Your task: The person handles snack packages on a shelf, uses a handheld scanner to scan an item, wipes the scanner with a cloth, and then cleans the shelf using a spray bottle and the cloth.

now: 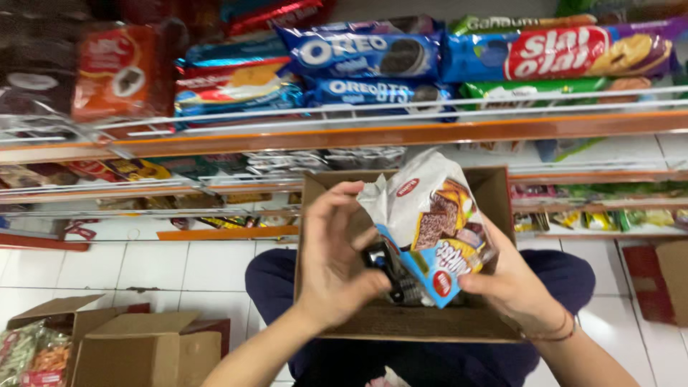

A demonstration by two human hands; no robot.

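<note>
A white and blue snack packet (435, 224) with pictures of chocolate wafers is held over an open brown cardboard box (405, 319) that rests on my lap. My right hand (510, 283) grips the packet from below and behind. My left hand (333, 252) touches the packet's left edge, fingers curled around its crumpled top. Dark packets (393, 279) lie inside the box, mostly hidden by my hands.
Store shelves (358, 134) with orange edges and wire rails run across the top, stocked with blue, red and green biscuit packets (362, 53). Lower shelves (215, 233) hold more packets. Open cardboard boxes (136, 345) stand on the white tiled floor at lower left; another box (674, 276) sits at the right edge.
</note>
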